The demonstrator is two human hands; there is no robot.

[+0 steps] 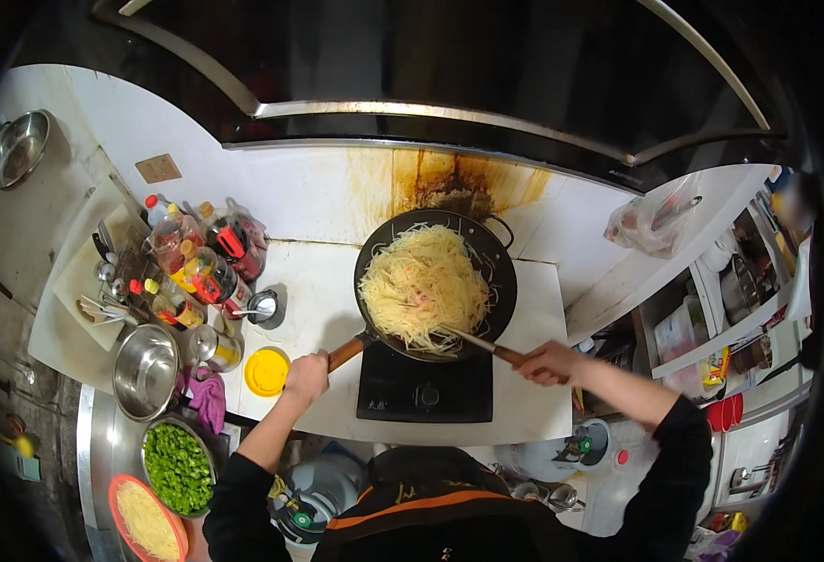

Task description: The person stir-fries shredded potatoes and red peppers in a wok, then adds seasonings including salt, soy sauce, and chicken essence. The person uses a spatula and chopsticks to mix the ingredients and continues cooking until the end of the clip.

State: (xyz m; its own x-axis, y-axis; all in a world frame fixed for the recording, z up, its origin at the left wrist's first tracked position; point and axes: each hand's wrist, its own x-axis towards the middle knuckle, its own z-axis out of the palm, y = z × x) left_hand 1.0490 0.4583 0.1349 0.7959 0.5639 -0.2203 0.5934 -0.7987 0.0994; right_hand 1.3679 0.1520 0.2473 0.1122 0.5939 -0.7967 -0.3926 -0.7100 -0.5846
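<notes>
My left hand [307, 377] grips the wooden handle [346, 354] of a dark wok [500, 263], which sits over a black cooktop [426, 386] on the white counter. Heaped in the wok are pale yellow shreds [422, 281] that look like potato, with small reddish bits among them. In my right hand [551, 364] is a metal cooking utensil [479, 341] with a wooden handle, reaching over the wok's near right rim. Its working end is buried in the shreds, so its shape is hidden.
Left of the wok stand a yellow dish [266, 372], a dark cup of white grains [266, 307], several sauce bottles [208, 260] and a steel bowl [146, 372]. Chopped green vegetables [178, 467] and a red basket of shreds [148, 520] sit nearer me. A range hood [426, 126] overhangs the back.
</notes>
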